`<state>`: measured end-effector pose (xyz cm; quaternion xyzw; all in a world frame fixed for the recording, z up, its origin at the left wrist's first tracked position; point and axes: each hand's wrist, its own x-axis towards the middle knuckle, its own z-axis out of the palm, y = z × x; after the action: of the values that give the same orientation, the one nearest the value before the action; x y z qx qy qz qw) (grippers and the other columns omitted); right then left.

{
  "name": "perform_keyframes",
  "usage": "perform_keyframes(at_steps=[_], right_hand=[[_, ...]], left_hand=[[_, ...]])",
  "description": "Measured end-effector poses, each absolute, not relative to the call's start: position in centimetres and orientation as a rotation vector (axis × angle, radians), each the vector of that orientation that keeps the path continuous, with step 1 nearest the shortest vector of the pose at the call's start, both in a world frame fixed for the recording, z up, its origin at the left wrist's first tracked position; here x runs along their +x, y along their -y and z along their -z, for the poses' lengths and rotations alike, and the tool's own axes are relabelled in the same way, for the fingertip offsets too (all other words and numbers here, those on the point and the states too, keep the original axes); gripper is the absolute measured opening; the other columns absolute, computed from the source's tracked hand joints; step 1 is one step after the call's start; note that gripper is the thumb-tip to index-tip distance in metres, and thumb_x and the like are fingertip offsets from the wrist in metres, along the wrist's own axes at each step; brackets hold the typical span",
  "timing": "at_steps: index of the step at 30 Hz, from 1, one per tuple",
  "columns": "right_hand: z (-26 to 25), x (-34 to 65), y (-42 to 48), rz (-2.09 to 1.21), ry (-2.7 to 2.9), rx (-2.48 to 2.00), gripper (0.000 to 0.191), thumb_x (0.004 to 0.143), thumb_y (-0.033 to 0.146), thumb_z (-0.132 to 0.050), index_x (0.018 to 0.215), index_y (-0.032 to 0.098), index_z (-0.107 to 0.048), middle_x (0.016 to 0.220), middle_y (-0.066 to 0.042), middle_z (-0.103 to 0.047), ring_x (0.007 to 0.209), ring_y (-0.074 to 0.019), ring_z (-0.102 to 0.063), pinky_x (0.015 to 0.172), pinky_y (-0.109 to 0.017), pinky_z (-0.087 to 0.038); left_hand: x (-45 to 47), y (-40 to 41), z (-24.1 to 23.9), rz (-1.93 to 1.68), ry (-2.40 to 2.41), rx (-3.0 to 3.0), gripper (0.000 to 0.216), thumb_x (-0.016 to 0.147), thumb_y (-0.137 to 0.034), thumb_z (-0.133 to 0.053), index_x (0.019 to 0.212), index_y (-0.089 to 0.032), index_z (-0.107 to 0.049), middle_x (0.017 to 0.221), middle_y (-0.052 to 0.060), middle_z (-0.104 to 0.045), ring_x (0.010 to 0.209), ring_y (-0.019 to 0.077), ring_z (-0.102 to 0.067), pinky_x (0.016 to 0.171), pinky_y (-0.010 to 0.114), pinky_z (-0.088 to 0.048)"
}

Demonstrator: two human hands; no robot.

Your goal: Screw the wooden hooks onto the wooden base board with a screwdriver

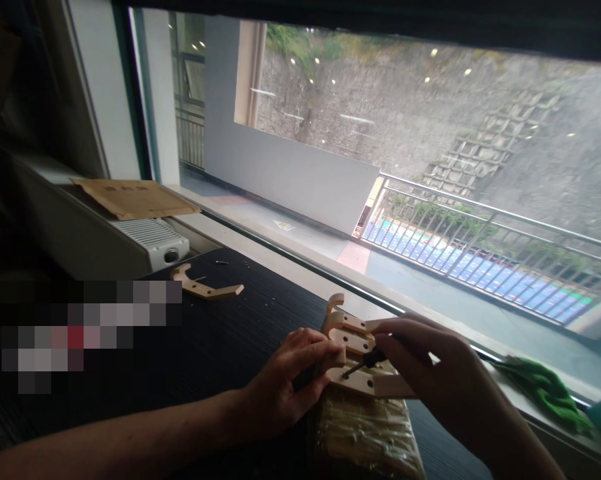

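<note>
Wooden hooks (354, 381) with dark holes lie side by side on a block wrapped in clear plastic (365, 433). My left hand (293, 373) pinches the curled end of the nearest hook between thumb and fingers. A screwdriver (368, 362) with a dark handle is in my right hand (425, 360), its fingers closed round it. The shaft slants down to the left, and its tip meets a hole in the nearest hook; whether a screw sits there I cannot make out. Another wooden hook (208, 289) rests apart on the dark table, with small metal bits (221, 263) behind it.
The dark table (220, 353) runs up to a window sill (260, 257). A brown envelope (135, 199) lies on a white slatted unit (155, 243) at the left. On the right, a green cloth (545, 390) lies by the window. A blurred patch covers the left side.
</note>
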<state>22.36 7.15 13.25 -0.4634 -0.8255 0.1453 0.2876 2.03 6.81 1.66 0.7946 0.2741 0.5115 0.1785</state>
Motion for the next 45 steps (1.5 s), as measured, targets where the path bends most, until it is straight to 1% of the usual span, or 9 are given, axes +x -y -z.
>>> perform_keyframes(at_steps=[4, 11, 17, 22, 30, 34, 36, 39, 45], right_hand=[[-13.0, 22.0, -7.4, -0.387, 2.215, -1.237, 0.023, 0.087, 0.042, -0.049, 0.086, 0.026, -0.065, 0.081, 0.001, -0.066, 0.071, -0.0150, -0.059, 0.063, -0.027, -0.044], [-12.8, 22.5, -8.0, -0.295, 2.135, -1.413, 0.033, 0.087, 0.048, -0.044, 0.080, 0.022, -0.063, 0.068, -0.001, -0.066, 0.062, -0.0164, -0.059, 0.060, -0.029, -0.044], [-12.8, 22.3, -7.5, -0.312, 2.145, -1.405, 0.024, 0.083, 0.045, -0.051, 0.095, 0.027, -0.062, 0.077, 0.001, -0.066, 0.063, -0.0161, -0.057, 0.058, -0.028, -0.043], [-13.0, 22.0, -7.1, -0.390, 2.267, -1.325, 0.020, 0.086, 0.039, -0.048, 0.081, 0.024, -0.059, 0.072, 0.001, -0.062, 0.066, -0.0160, -0.055, 0.059, -0.028, -0.041], [-12.4, 22.6, -8.1, -0.334, 2.132, -1.478, 0.027, 0.086, 0.046, -0.045, 0.081, 0.023, -0.056, 0.074, -0.001, -0.066, 0.064, -0.0167, -0.059, 0.061, -0.031, -0.043], [-12.2, 22.9, -8.0, -0.340, 2.147, -1.499, 0.027, 0.084, 0.048, -0.048, 0.093, 0.024, -0.057, 0.069, -0.001, -0.065, 0.059, -0.0171, -0.058, 0.055, -0.030, -0.043], [-12.2, 22.9, -7.8, -0.384, 2.169, -1.441, 0.027, 0.083, 0.046, -0.050, 0.099, 0.025, -0.057, 0.072, -0.001, -0.065, 0.062, -0.0177, -0.059, 0.055, -0.029, -0.043], [-12.3, 22.7, -7.6, -0.422, 2.201, -1.346, 0.021, 0.084, 0.042, -0.050, 0.093, 0.025, -0.057, 0.078, -0.002, -0.065, 0.070, -0.0184, -0.060, 0.059, -0.029, -0.044], [-12.2, 22.7, -8.4, -0.387, 2.203, -1.420, 0.020, 0.086, 0.042, -0.047, 0.083, 0.023, -0.054, 0.073, 0.000, -0.065, 0.066, -0.0169, -0.058, 0.062, -0.030, -0.043]], left_hand=[[2.0, -6.8, -1.7, -1.441, -0.789, 2.243, 0.051, 0.080, -0.003, -0.054, 0.125, -0.024, -0.045, 0.108, 0.007, -0.054, 0.101, 0.0200, -0.052, 0.093, 0.040, -0.042], [2.1, -6.7, -1.7, -1.452, -0.792, 2.233, 0.050, 0.080, -0.003, -0.053, 0.125, -0.024, -0.046, 0.107, 0.007, -0.055, 0.100, 0.0204, -0.052, 0.092, 0.039, -0.043], [2.0, -6.7, -1.7, -1.460, -0.776, 2.218, 0.050, 0.079, -0.004, -0.054, 0.125, -0.024, -0.048, 0.107, 0.008, -0.056, 0.100, 0.0202, -0.053, 0.093, 0.039, -0.043], [2.0, -6.7, -1.7, -1.461, -0.775, 2.228, 0.052, 0.079, -0.003, -0.054, 0.125, -0.023, -0.047, 0.106, 0.007, -0.056, 0.100, 0.0197, -0.052, 0.093, 0.039, -0.043], [2.1, -6.7, -1.8, -1.449, -0.789, 2.223, 0.051, 0.079, -0.003, -0.053, 0.125, -0.023, -0.047, 0.106, 0.008, -0.056, 0.099, 0.0204, -0.052, 0.093, 0.039, -0.043], [2.1, -6.6, -1.9, -1.450, -0.798, 2.220, 0.050, 0.079, -0.005, -0.054, 0.125, -0.024, -0.047, 0.106, 0.008, -0.057, 0.099, 0.0203, -0.053, 0.092, 0.039, -0.043], [2.1, -6.6, -2.0, -1.450, -0.795, 2.226, 0.050, 0.079, -0.005, -0.054, 0.125, -0.024, -0.046, 0.107, 0.007, -0.057, 0.099, 0.0203, -0.053, 0.093, 0.039, -0.043], [2.0, -6.6, -1.9, -1.452, -0.787, 2.231, 0.050, 0.079, -0.005, -0.054, 0.125, -0.024, -0.046, 0.107, 0.007, -0.057, 0.099, 0.0204, -0.053, 0.092, 0.038, -0.043], [1.9, -6.6, -1.5, -1.424, -0.831, 2.214, 0.050, 0.080, -0.007, -0.054, 0.126, -0.024, -0.044, 0.108, 0.006, -0.057, 0.100, 0.0195, -0.053, 0.093, 0.038, -0.043]])
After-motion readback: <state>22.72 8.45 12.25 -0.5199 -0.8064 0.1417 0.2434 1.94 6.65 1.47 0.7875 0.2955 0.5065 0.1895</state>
